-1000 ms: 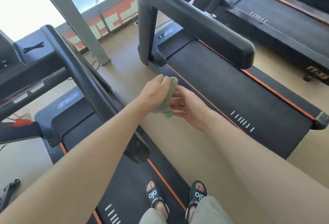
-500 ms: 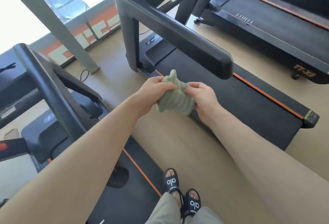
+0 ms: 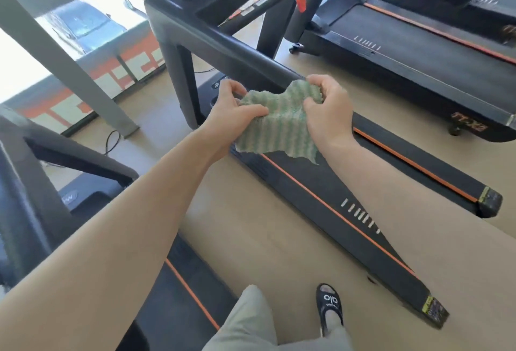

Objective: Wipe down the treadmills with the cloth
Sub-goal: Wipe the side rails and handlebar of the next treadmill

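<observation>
A green and white striped cloth (image 3: 279, 124) hangs spread between both hands in mid-air. My left hand (image 3: 231, 110) pinches its left edge and my right hand (image 3: 328, 106) grips its upper right corner. Right behind the cloth runs the black handrail (image 3: 223, 49) of the middle treadmill, whose belt (image 3: 363, 197) with orange stripes stretches below and to the right. Part of the rail's near end is hidden by the cloth and my right hand.
A second treadmill (image 3: 418, 52) stands at the far right, and a third (image 3: 33, 183) at the left beside my left arm. A grey pillar (image 3: 69, 66) rises at the back left by the window. Beige floor (image 3: 265, 239) runs between the machines, where my sandalled foot (image 3: 329, 306) stands.
The bunched cloth has been pulled open between both hands and raised toward the middle treadmill's handrail. The view has shifted right, off the left treadmill.
</observation>
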Tool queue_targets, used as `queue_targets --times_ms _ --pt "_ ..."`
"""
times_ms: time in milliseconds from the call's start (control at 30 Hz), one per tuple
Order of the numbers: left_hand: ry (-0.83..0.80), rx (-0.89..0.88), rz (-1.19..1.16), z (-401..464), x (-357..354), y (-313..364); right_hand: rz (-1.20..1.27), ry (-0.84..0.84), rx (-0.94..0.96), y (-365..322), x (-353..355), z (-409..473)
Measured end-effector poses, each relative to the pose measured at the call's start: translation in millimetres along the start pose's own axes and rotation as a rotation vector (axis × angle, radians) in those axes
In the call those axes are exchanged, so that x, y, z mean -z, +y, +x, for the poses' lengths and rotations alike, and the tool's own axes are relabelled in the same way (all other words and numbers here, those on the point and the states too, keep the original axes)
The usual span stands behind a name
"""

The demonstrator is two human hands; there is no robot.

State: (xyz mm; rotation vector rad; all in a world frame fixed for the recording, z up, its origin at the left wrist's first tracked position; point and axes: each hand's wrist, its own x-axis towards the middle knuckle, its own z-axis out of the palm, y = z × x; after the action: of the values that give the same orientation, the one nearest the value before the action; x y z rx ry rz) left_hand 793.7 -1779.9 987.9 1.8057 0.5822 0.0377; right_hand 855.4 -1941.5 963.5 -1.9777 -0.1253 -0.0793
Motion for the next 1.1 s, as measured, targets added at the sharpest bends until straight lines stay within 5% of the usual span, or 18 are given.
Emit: queue_targets --times_ms 233,333,467,633,767,967,1100 --pt "0.211 -0.341 0.224 47 -77 -26 -0.143 0.025 0.350 69 17 71" --pt "0.319 -0.309 0.174 65 -112 -42 -0.182 0.012 0.446 98 32 99" --pt "0.401 -0.197 0.152 78 -145 -56 -0.286 -0.111 0.403 120 49 128" --pt "0.464 -0.146 0.456 90 -168 -54 -0.377 -0.300 0.334 127 44 172" --pt "0.599 -0.373 0.642 91 -196 -59 -0.421 -0.453 0.276 142 25 184" --pt "0.716 -0.536 0.378 113 -212 -62 -0.080 -0.251 0.381 139 25 178" --pt "0.731 -0.552 0.279 130 -211 -55 -0.050 -0.630 0.408 137 18 166"
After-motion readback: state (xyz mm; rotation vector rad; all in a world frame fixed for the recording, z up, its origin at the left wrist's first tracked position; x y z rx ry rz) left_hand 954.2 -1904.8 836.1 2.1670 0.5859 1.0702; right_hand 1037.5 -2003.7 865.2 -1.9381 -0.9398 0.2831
